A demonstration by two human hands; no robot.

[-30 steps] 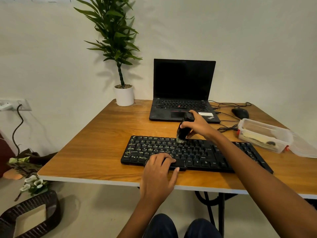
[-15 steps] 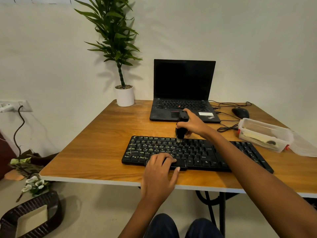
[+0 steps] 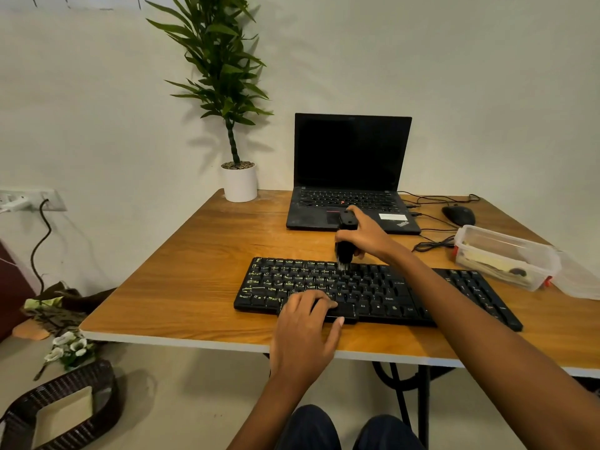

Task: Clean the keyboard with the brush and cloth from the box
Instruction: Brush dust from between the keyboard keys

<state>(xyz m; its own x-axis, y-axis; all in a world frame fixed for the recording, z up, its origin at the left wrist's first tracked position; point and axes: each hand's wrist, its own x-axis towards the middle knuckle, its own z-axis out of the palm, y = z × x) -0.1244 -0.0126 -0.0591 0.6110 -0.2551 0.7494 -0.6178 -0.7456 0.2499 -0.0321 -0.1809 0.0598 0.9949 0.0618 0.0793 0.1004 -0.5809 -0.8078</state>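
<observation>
Your right hand (image 3: pixel 370 237) grips the brush (image 3: pixel 344 248), bristles on the keyboard's (image 3: pixel 373 287) top row; your relaxed left hand (image 3: pixel 305 332) rests on its front keys.

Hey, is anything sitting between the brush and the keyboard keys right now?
Nothing visible does. The right hand holds the brush upright, bristles down at the far rows of the keyboard; the left hand rests on the near edge, clear of the bristles.
</observation>
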